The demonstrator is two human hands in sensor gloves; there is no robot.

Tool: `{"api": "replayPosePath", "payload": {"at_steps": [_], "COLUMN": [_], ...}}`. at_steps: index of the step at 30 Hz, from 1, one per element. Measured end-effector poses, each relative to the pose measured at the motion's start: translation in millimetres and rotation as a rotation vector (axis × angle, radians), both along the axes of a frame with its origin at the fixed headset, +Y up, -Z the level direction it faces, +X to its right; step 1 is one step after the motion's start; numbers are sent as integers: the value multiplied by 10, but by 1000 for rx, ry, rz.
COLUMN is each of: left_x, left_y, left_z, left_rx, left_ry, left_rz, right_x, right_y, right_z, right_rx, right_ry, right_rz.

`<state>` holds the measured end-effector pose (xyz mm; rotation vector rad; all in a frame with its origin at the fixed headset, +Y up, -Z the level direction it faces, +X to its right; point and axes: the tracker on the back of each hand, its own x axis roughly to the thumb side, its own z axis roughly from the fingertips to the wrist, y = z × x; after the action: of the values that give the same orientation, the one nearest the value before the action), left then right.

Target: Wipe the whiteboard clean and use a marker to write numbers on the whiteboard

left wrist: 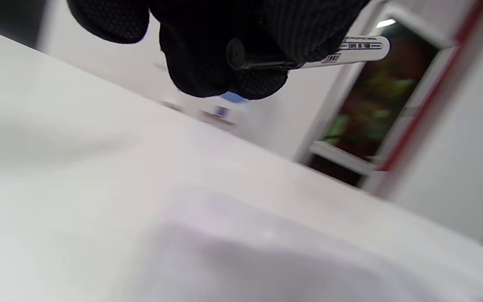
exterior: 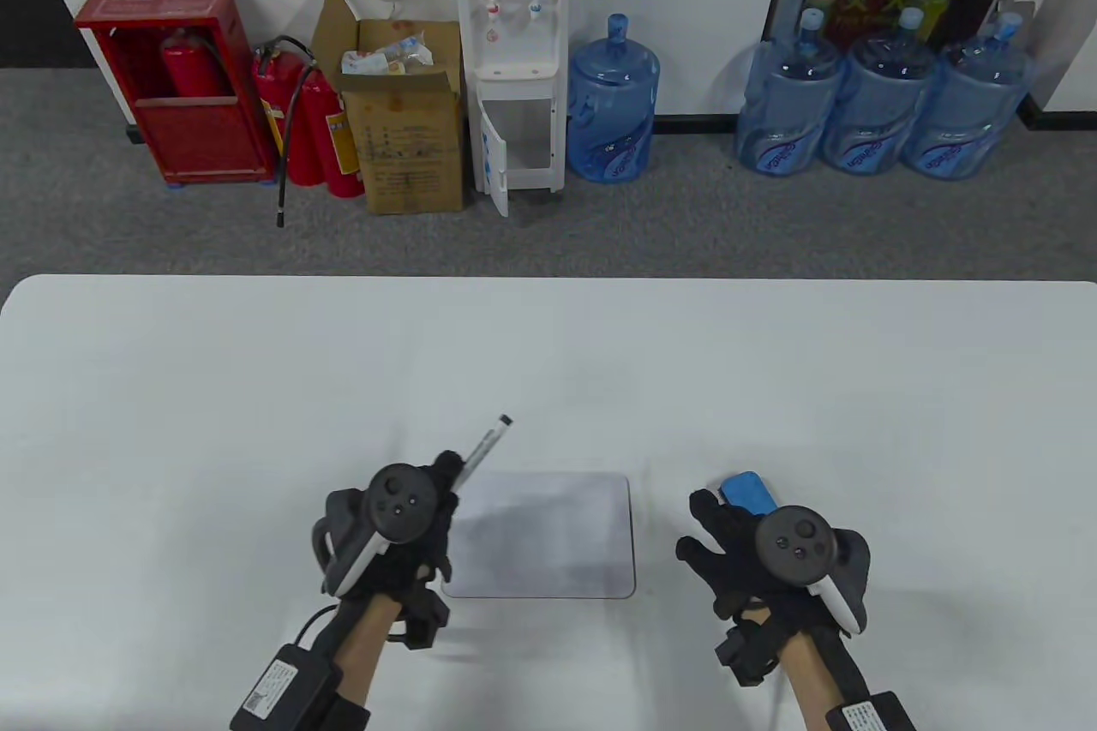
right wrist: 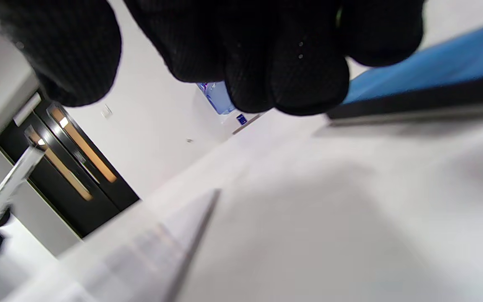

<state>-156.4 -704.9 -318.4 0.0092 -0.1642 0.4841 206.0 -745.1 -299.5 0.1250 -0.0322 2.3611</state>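
- White counter (exterior: 257, 388) carries the small whiteboard (exterior: 548, 538), smeared grey, between both hands.
- Left hand (exterior: 403, 525) grips the marker (exterior: 484, 446) at the board's left edge, its long axis angled up and away.
- Right hand (exterior: 737, 547), fingers relaxed, rests just beside the blue eraser (exterior: 747, 493), right of the board.

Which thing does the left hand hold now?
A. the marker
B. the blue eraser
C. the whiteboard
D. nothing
A: the left hand has its fingers curled round the marker, while the blue eraser lies on the table by the right hand.
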Motion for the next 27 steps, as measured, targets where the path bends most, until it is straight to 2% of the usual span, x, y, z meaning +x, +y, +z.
{"api": "replayPosePath", "payload": {"at_steps": [3, 5, 7, 9, 12, 15, 21, 24, 27], "left_x": [410, 656, 810, 876, 851, 835, 728, 733, 737], "left_y": [18, -56, -178, -270, -305, -317, -292, -311, -302], "left_z": [114, 181, 219, 238, 259, 270, 283, 285, 283], "left_rx": [42, 49, 35, 18, 65, 57, 165, 127, 138], "left_ry": [-120, -184, -236, -303, -315, -331, -251, -269, -289], "left_rz": [59, 112, 155, 154, 138, 159, 50, 117, 99], "right_x": [-63, -132, -221, -287, -320, -351, -327, -345, -367], "right_y": [-10, -34, -78, -117, -166, -197, -167, -194, -210], "right_z": [0, -9, -9, -9, -25, -45, -16, -19, -17], "right_rx": [-31, -72, -119, -143, -150, -167, -102, -127, -150], "right_ry": [34, 59, 74, 71, 41, 57, 54, 96, 120], "right_rz": [-198, -374, -546, -607, -624, -705, -793, -805, -828]}}
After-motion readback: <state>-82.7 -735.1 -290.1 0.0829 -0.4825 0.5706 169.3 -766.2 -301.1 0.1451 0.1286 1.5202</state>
